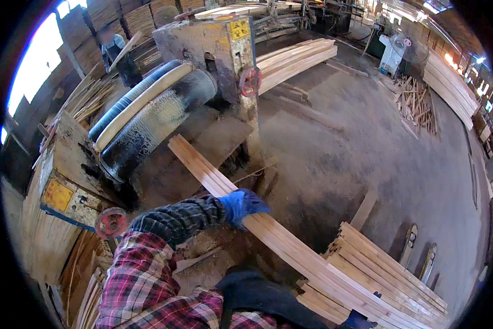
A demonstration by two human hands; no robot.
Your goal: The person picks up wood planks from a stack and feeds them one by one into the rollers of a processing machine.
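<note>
A bundle of long, pale wooden boards slants from the machine at upper left down to the lower right. My left hand, in a blue glove, is closed over the top of the boards near their middle. At the bottom edge, my right hand shows only in part, in a dark blue glove. It is against the near side of the same boards, and a dark fingertip shows at their far edge. The boards' front end lies just short of a large dark roller on the machine.
The worn yellowish machine carries red handwheels. Beneath my boards at right lies a stack of lumber, with two metal bars beside it. More planks are stacked behind the machine. A person stands at far left.
</note>
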